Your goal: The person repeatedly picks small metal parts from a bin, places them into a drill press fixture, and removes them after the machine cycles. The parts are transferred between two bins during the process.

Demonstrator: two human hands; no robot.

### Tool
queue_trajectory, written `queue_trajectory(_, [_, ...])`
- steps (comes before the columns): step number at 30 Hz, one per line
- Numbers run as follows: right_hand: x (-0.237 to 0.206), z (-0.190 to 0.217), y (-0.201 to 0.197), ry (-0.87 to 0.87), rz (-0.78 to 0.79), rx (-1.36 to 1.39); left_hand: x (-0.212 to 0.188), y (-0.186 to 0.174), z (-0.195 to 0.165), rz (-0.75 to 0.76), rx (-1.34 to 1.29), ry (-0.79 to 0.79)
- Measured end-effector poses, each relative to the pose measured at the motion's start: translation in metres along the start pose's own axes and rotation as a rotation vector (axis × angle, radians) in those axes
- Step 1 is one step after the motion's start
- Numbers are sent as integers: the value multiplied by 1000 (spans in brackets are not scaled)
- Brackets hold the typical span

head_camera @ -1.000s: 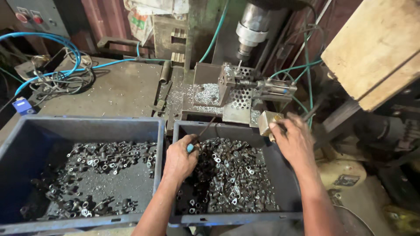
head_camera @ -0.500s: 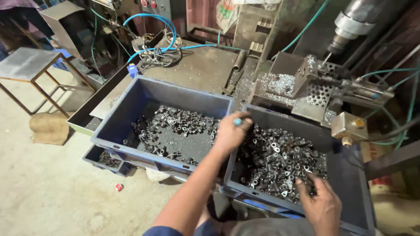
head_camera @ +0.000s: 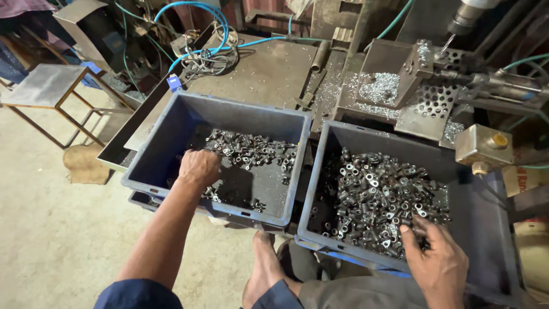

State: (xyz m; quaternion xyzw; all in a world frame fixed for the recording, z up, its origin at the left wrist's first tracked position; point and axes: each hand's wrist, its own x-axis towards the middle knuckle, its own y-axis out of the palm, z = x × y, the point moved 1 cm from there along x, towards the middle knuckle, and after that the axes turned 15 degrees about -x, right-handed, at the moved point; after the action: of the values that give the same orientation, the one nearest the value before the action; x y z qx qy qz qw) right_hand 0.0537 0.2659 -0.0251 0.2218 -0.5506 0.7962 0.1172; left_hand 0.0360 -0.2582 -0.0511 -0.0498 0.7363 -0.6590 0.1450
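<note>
My left hand (head_camera: 199,167) is down inside the left blue bin (head_camera: 171,123). Its fingers curl under, just beside a thin layer of small dark metal parts (head_camera: 251,151), and what they hold is hidden. My right hand (head_camera: 437,264) reaches over the near rim of the right blue bin (head_camera: 321,171). Its fingers are spread on the edge of a thick heap of similar metal parts (head_camera: 377,194), with nothing visibly gripped.
Behind the bins stands a drill press with a perforated metal fixture (head_camera: 426,80), shavings (head_camera: 377,86) and a brass-coloured block (head_camera: 483,146). Blue hoses and cables (head_camera: 200,40) lie on the steel table. A metal stool (head_camera: 46,86) stands left; my bare foot (head_camera: 264,269) is below.
My left hand moved from the divide between the bins down into the left bin. My right hand stayed on the heap in the right bin. The view shifted right.
</note>
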Motion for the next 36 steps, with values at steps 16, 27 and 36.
queue_trajectory(16, [-2, -1, -1, 19, 13, 36, 14, 33, 2, 325, -17, -164])
queue_trajectory(27, [0, 3, -5, 2, 3, 16, 6, 25, -2, 387, -75, -222])
queue_trajectory(36, [2, 4, -11, 6, -6, 85, 6, 26, 2, 395, -76, -254])
